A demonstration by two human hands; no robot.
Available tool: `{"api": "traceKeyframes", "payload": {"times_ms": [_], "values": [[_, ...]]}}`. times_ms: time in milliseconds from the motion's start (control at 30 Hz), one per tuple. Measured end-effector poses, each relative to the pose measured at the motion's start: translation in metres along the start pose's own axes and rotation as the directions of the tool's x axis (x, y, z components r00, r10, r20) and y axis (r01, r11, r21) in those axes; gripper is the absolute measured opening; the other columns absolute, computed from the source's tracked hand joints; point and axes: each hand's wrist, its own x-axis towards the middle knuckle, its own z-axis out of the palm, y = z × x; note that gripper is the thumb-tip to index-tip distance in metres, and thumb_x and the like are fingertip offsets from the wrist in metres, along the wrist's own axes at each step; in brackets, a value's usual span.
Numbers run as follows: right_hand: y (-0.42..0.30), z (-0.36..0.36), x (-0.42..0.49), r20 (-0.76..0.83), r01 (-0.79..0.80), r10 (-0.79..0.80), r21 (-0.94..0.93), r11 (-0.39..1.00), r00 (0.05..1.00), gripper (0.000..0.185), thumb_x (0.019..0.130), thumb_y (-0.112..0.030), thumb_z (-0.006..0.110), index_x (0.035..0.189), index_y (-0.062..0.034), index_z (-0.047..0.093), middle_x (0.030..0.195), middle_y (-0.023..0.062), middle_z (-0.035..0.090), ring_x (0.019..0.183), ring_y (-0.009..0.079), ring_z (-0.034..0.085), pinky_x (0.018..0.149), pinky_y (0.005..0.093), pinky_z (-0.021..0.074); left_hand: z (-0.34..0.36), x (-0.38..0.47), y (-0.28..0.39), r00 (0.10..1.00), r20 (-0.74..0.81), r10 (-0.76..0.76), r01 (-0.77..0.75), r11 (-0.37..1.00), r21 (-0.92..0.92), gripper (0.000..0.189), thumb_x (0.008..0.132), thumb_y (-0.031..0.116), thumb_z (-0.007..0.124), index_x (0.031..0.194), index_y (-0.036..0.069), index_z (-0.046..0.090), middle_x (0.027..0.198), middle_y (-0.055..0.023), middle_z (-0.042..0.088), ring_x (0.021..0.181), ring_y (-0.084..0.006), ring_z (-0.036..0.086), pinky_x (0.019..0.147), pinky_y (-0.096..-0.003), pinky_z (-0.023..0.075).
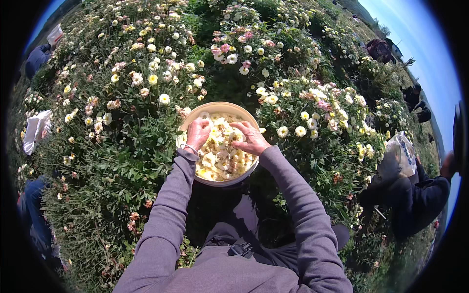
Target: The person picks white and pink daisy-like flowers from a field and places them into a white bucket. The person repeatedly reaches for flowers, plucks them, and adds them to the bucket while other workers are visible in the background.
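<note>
A round pale plastic bucket (227, 182) stands before me, filled close to its rim with picked white and yellow flower heads (223, 157). Over its left part is my left hand (198, 132), fingers curled down at the flowers; whether it grips any is hidden. My right hand (251, 139) reaches in from the right, thumb and fingers spread apart over the flower heads, with nothing seen between them. A pale band circles my left wrist.
Dense flower bushes (139, 146) rise on the left and more bushes (311, 121) on the right. A crouching person (414, 197) is at the right beside a white sack (405, 154). Other people are farther off. A white bag (36, 132) lies at far left.
</note>
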Motion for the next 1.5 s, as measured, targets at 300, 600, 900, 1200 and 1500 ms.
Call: {"api": "traceKeyframes", "payload": {"times_ms": [300, 600, 900, 1200, 1500], "values": [[0.016, 0.006, -0.020, -0.190, -0.108, 0.138, 0.163, 0.981, 0.972, 0.027, 0.074, -0.018, 0.059, 0.099, -0.0084, 0.058, 0.090, 0.0112, 0.057, 0.080, 0.0252, 0.058, 0.071, 0.0327, 0.0465, 0.035, -0.003, -0.006, 0.990, 0.075, -0.117, 0.088, 0.947, 0.310, 0.023, 0.062, 0.014, 0.066, 0.081, 0.001, 0.064, 0.078, -0.0150, 0.063, 0.073, -0.0232, 0.061, 0.068, -0.0299, 0.0473], [-0.003, 0.048, 0.027, -0.204, 0.048, 0.239, 0.846, 0.532, 0.949, 0.016, 0.079, -0.010, 0.058, 0.092, -0.0013, 0.063, 0.069, 0.0039, 0.061, 0.062, 0.0078, 0.058, 0.055, 0.0202, 0.0475, 0.012, -0.013, 0.008, 0.957, 0.121, 0.263, -0.230, 0.945, -0.232, 0.023, 0.076, -0.003, 0.053, 0.097, -0.001, 0.060, 0.086, -0.0061, 0.061, 0.082, -0.0123, 0.058, 0.072, -0.0242, 0.0460], [-0.045, 0.039, 0.013, -0.205, -0.016, 0.409, 0.879, 0.476, 0.889, 0.016, 0.084, -0.008, 0.048, 0.078, -0.0002, 0.060, 0.062, 0.0020, 0.058, 0.055, 0.0049, 0.054, 0.048, 0.0195, 0.0442, 0.032, -0.008, -0.018, 0.807, 0.138, 0.574, -0.590, 0.789, 0.172, 0.018, 0.080, 0.013, 0.048, 0.091, 0.003, 0.057, 0.079, -0.0170, 0.056, 0.071, -0.0336, 0.055, 0.060, -0.0402, 0.0434], [-0.078, -0.068, -0.098, -0.124, 0.069, 0.017, 0.654, 0.753, 0.992, 0.012, 0.081, -0.006, 0.052, 0.086, 0.0007, 0.061, 0.061, 0.0026, 0.058, 0.050, 0.0051, 0.052, 0.046, 0.0200, 0.0440, 0.014, -0.020, -0.024, 0.896, 0.173, 0.409, -0.439, 0.760, 0.478, 0.030, 0.071, 0.008, 0.059, 0.100, 0.003, 0.056, 0.111, -0.0157, 0.048, 0.106, -0.0323, 0.041, 0.091, -0.0422, 0.0316], [0.058, -0.179, -0.387, -0.426, -0.203, 0.800, 0.815, 0.542, 0.423, 0.027, 0.078, -0.009, 0.056, 0.105, -0.0043, 0.056, 0.074, 0.0036, 0.060, 0.052, 0.0045, 0.051, 0.048, 0.0179, 0.0428, 0.036, -0.016, 0.109, 0.757, 0.152, 0.636, -0.622, 0.628, 0.468, 0.013, 0.081, 0.005, 0.047, 0.082, -0.005, 0.056, 0.107, -0.0144, 0.051, 0.110, -0.0319, 0.042, 0.093, -0.0393, 0.0328]]}}
